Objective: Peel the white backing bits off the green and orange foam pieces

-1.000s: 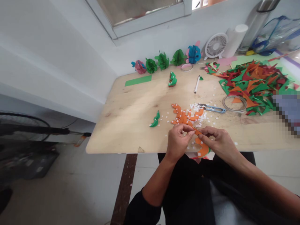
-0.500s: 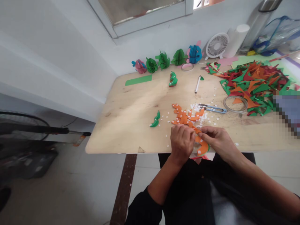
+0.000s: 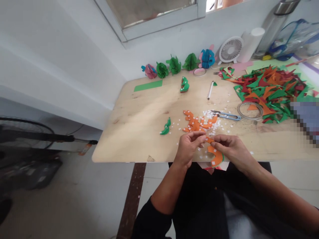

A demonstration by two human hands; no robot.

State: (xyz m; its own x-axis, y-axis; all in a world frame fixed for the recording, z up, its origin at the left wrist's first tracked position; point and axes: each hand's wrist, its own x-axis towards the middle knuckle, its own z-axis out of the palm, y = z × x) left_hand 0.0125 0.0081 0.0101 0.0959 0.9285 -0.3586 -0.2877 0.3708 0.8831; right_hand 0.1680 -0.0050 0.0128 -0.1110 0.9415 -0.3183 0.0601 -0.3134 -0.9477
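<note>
My right hand [image 3: 230, 147] pinches a small orange paper cutout [image 3: 210, 140] between thumb and fingers. My left hand [image 3: 190, 146] is closed at the cutout's left end, thumb and fingertips together; what lies between them is too small to make out. Just below, at the table's front edge, is a curved orange paper piece [image 3: 217, 157] with white squares on it and a green edge. Beyond my hands several orange cutouts [image 3: 195, 124] dotted with white squares lie together. Small white squares [image 3: 216, 127] are scattered around them.
Blue thread snips [image 3: 229, 116] and a tape roll [image 3: 250, 110] lie beyond my right hand. Paper scraps [image 3: 271, 89] are heaped at the right. A green cutout [image 3: 165, 126] lies left. A pen [image 3: 210, 90], folded paper figures [image 3: 173, 65] and a small fan [image 3: 231, 49] are farther back.
My left hand has turned from knuckles-up to showing its thumb side and shifted slightly left. My right hand keeps its hold on the orange cutout.
</note>
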